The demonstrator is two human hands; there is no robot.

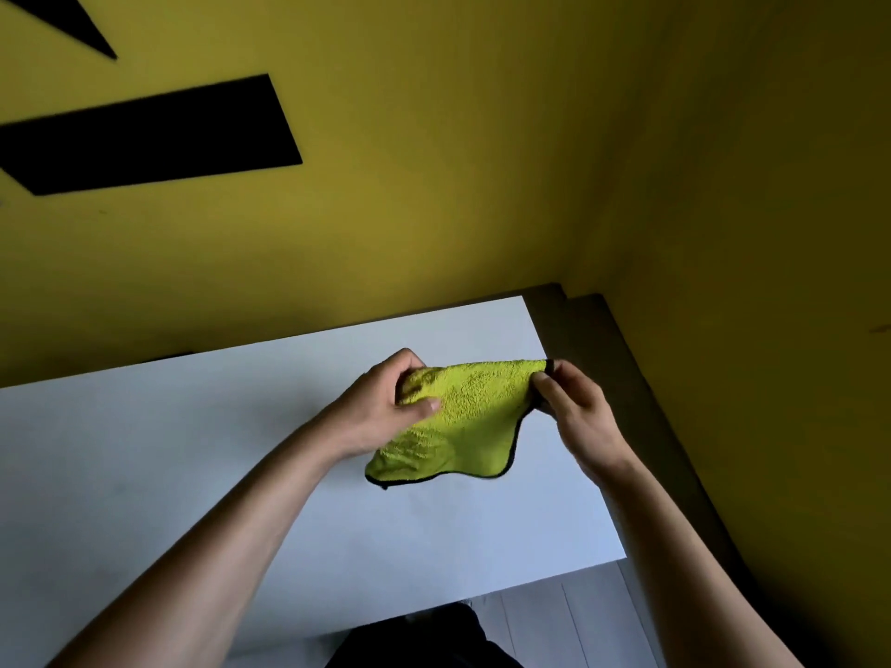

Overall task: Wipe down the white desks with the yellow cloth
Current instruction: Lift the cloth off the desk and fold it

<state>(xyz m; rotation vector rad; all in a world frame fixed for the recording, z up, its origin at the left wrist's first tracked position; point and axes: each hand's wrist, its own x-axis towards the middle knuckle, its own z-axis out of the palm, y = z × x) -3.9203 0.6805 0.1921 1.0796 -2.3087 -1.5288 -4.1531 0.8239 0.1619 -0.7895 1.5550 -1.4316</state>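
Observation:
A yellow cloth [475, 412] with a thin black hem hangs stretched between both hands, just above the white desk [168, 450]. My left hand [381, 407] bunches the cloth's left side, thumb on top. My right hand [573, 407] pinches the cloth's upper right corner between thumb and fingers. The cloth's lower edge droops toward the desk top; whether it touches the surface is unclear.
The desk stands in a corner of yellow walls [434, 161], with black painted shapes [149, 132] on the far wall. A dark gap and brown skirting [627, 378] run along the desk's right side. Grey floor [569, 619] and my dark clothing [424, 638] show below the near edge.

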